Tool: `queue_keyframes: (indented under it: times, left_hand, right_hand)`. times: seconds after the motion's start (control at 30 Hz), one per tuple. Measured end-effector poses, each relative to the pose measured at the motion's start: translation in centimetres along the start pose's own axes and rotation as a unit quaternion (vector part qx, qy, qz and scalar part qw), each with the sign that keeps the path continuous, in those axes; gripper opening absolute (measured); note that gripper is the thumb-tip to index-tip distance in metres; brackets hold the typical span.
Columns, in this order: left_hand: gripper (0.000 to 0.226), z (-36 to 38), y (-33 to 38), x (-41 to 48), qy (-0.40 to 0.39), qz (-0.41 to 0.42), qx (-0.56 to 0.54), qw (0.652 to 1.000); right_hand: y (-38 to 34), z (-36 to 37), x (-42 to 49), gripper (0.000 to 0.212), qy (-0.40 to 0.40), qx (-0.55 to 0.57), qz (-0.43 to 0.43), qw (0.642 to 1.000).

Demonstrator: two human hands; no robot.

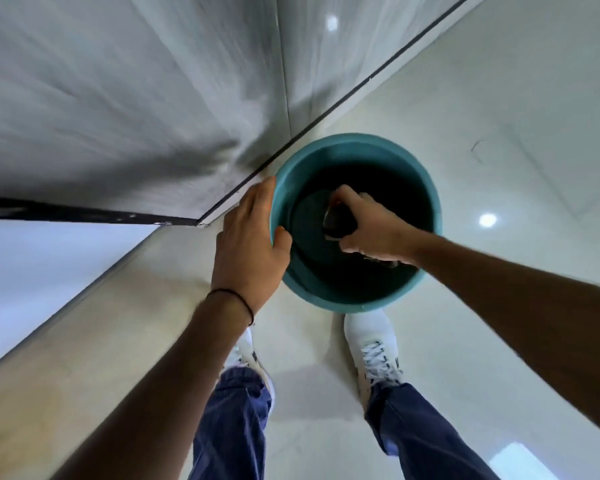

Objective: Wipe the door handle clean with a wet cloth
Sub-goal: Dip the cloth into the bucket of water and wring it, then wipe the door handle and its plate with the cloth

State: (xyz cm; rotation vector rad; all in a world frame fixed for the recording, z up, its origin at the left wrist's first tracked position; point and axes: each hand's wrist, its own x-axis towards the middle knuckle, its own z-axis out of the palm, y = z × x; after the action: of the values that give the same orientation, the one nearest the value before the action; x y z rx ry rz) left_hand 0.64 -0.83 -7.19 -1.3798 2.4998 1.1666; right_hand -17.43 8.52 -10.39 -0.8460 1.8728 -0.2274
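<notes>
A teal bucket [406, 157] stands on the floor by the wall, seen from straight above, its inside dark. My left hand [248, 237] grips the bucket's left rim, thumb hooked inside. My right hand [371, 233] reaches down into the bucket and is closed around a dark wet cloth [338, 220]. The door handle is out of view.
A grey panelled wall [136, 109] with a dark base strip runs along the left. The glossy pale tile floor [499, 116] spreads to the right. My white shoes [373, 348] and blue trouser legs stand just below the bucket.
</notes>
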Motion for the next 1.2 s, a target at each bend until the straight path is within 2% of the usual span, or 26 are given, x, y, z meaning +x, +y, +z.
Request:
queue_keyframes:
  times: [0.07,0.13,0.3,0.47,0.57,0.73,0.87,1.03,1.2]
  left_hand:
    - [0.063,-2.7,1.8,-2.5,0.004,-0.025,-0.021,0.999]
    - [0.052,-5.5,3.5,-5.7,0.010,-0.055,-0.029,0.998]
    - [0.036,-15.2,9.5,-17.1,0.041,-0.117,-0.059,0.991]
    - [0.028,-25.7,14.7,-30.8,0.137,-0.158,-0.102,0.973]
    - [0.024,-31.3,15.4,-39.4,0.203,-0.164,-0.114,0.959]
    - [0.021,-37.3,12.7,-53.3,0.329,-0.196,-0.157,0.910]
    - [0.022,-40.4,9.0,-63.0,0.388,-0.213,-0.165,0.881]
    - [0.023,-44.6,4.3,-71.6,0.465,-0.224,-0.176,0.838]
    - [0.026,-49.1,-0.7,-74.6,0.508,-0.238,-0.177,0.809]
  right_hand:
    - [-2.6,-3.3,-5.7,0.060,-0.030,0.138,-0.007,0.990]
    - [-5.1,-6.1,-11.1,0.061,-0.076,0.234,-0.007,0.969]
    - [-12.6,-10.3,-24.7,0.064,-0.180,0.394,-0.038,0.901]
    - [-20.7,-9.8,-37.9,0.064,-0.261,0.481,-0.062,0.835]
    - [-25.8,-7.6,-45.7,0.063,-0.291,0.497,-0.084,0.813]
    - [-33.4,-1.8,-55.2,0.062,-0.349,0.507,-0.115,0.780]
    - [-39.2,5.0,-60.5,0.056,-0.360,0.526,-0.157,0.754]
    - [-46.7,12.9,-64.9,0.055,-0.374,0.518,-0.162,0.752]
    - [-54.2,17.5,-66.1,0.049,-0.340,0.460,-0.205,0.794]
